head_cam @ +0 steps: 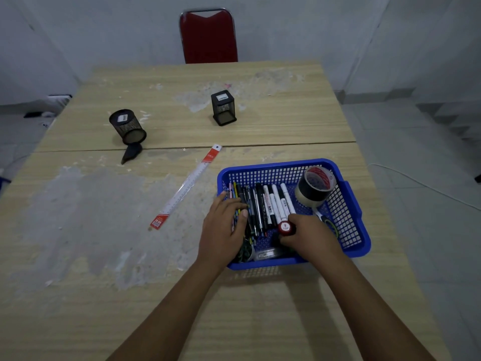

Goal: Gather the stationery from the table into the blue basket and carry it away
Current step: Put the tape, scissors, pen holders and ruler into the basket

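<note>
the blue basket (pixel 354 204) stands on the wooden table (pixel 104 230), at the right side and near the person. inside it a row of pens and markers (pixel 263 204) lies side by side, pointing away from the person. a stack of tape rolls (pixel 313 187) leans in the far right corner of the basket, and some scissors (pixel 326 220) lie just in front of it.

the left hand (pixel 223 227) rests on the left part of the pen row, with fingers stretched flat over the pens and not curled around any of them. the right hand (pixel 309 235) is inside the basket near the front wall and grips a small object with a round red cap (pixel 285 227); the cap carries the word "top", but what the object is, i cannot tell for sure.

outside the basket, a long ruler (pixel 187 186) with red ends lies diagonally on the table, just to the left of the basket. further away a round mesh pen holder (pixel 127 126) stands at the left with a dark small object (pixel 131 153) just in front of it. a square mesh pen holder (pixel 223 108) stands near the middle. a red chair (pixel 209 37) is behind the far edge of the table.
</note>
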